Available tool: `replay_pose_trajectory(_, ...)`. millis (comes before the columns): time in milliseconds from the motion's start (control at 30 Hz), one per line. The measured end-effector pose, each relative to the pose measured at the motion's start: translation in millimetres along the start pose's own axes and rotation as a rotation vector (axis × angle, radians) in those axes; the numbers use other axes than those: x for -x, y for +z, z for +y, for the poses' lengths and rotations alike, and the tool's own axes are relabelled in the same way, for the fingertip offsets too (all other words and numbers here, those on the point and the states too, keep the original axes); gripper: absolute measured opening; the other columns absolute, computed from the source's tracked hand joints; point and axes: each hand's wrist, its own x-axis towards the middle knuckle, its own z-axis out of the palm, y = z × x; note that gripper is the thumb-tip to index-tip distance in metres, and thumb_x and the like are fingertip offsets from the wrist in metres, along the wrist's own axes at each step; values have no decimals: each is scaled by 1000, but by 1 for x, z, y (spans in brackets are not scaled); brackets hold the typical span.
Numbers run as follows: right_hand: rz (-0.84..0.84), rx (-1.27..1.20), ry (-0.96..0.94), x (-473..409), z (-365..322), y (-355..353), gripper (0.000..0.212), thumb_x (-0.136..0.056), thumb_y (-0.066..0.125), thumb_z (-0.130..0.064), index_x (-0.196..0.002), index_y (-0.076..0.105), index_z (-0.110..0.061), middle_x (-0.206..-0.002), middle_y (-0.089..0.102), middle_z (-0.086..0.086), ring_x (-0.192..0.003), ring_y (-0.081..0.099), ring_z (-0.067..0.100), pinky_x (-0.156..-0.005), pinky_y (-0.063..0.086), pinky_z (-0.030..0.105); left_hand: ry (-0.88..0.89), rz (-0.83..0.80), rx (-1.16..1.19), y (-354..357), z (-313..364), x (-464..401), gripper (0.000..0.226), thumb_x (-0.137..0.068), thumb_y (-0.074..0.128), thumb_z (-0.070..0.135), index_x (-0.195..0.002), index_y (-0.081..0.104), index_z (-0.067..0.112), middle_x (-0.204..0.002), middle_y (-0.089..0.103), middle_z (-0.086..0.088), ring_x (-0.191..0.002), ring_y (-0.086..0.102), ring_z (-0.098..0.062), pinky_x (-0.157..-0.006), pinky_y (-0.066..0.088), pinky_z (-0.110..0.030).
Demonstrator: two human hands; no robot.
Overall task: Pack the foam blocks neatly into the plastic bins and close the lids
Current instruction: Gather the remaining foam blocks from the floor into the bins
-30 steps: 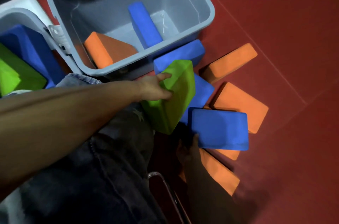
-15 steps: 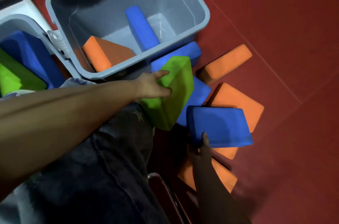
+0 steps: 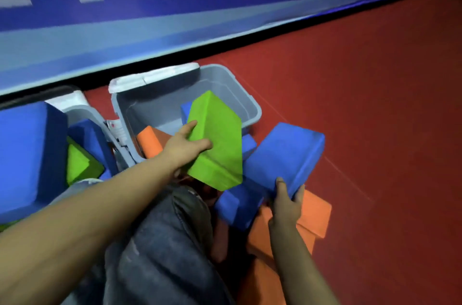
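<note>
both blocks have come up off the floor since a second ago, and our view has tipped up so the blue wall banner now shows; our left hand grips the green foam block with fingers spread on its top face and thumb curled round the near edge, tilted and hanging over the near rim of the grey bin; our right hand has its fingers curled round the near corner of the blue foam block, lifted clear of the pile and just right of the green one.

inside the grey bin we can see an orange block leaning at the near left and a sliver of another blue block behind the green one; the second bin on the left already holds blue and green blocks, and more orange blocks and a blue one are left on the red floor; both lids are open.

what could go wrong, we reckon: the green block is going in at an angle, so it could wedge against that leaning orange block and sit crooked; then the lid won't shut; the blue block is only held by one corner, so it might swing or slip out, and the two blocks are close enough to bump at the rim.
</note>
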Motion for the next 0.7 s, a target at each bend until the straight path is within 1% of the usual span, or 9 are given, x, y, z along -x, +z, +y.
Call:
replay_pose_trajectory(100, -228, 79, -20, 11, -43, 45, 89, -58, 69, -68, -137, 30, -52, -135, 52, 2, -117, 57, 23, -99, 47, 45, 13, 140, 135, -36, 9, -3, 85, -68, 80, 33, -143, 39, 30, -130, 54, 0, -110, 56, -18, -99, 45, -32)
replay_pose_trajectory(200, -340, 130, -80, 6, -63, 91, 101, -45, 67, -80, -135, 36, -46, -127, 53, 3, -116, 57, 27, -98, 47, 47, 19, 241, 258, -68, 15, -10, 77, -78, 76, 25, -144, 38, 28, -121, 54, 0, -107, 56, -20, -95, 46, -32)
replay_pose_trajectory(300, -499, 145, -177, 11, -87, 131, 114, -37, 68, -85, -132, 51, -25, -117, 58, 0, -103, 60, 14, -97, 47, 37, 14, 242, 350, -87, 23, -19, 75, -80, 71, 30, -145, 33, 31, -130, 51, 3, -109, 56, -21, -94, 47, -39)
replay_pose_trajectory(400, -627, 358, -137, 43, -113, 135, 80, -63, 69, -61, -131, 52, -21, -132, 52, 1, -116, 52, 16, -103, 44, 42, -52, 131, 299, -85, 24, -19, 60, -92, 58, 28, -146, 33, 33, -141, 45, 2, -122, 45, -22, -91, 39, -44)
replay_pose_trajectory(433, -647, 377, -105, 44, -112, 135, 67, -75, 69, -50, -131, 51, -19, -131, 52, 0, -113, 51, 16, -100, 44, 39, -76, 97, 265, -79, 24, -18, 58, -93, 57, 28, -146, 34, 31, -141, 46, 0, -125, 43, -23, -91, 37, -44)
replay_pose_trajectory(500, -684, 392, -55, 42, -107, 127, 46, -87, 64, -35, -128, 50, -17, -119, 53, -1, -93, 52, 11, -83, 45, 33, -86, 45, 232, -62, 24, -11, 54, -92, 57, 27, -143, 39, 28, -137, 50, -3, -124, 46, -25, -90, 39, -42)
replay_pose_trajectory(600, -656, 451, -12, 36, -94, 105, 21, -88, 63, -36, -100, 58, -19, -97, 53, 0, -73, 47, 11, -69, 43, 33, -56, -31, 228, -29, 34, 5, 39, -93, 56, 23, -131, 49, 22, -113, 58, -4, -102, 57, -23, -76, 43, -31)
replay_pose_trajectory(667, -617, 514, 8, 30, -82, 83, 18, -90, 60, -36, -84, 54, -20, -91, 51, 5, -80, 48, 20, -74, 46, 40, -44, -91, 200, -6, 39, 14, 13, -94, 55, 19, -107, 55, 23, -99, 56, -3, -80, 57, -17, -62, 38, -25)
replay_pose_trajectory(700, -614, 532, 27, 25, -77, 71, 18, -91, 59, -35, -89, 55, -17, -94, 51, 8, -86, 49, 23, -76, 46, 40, -49, -125, 176, 6, 42, 19, 4, -93, 54, 19, -95, 54, 23, -95, 55, -3, -74, 56, -14, -60, 37, -24)
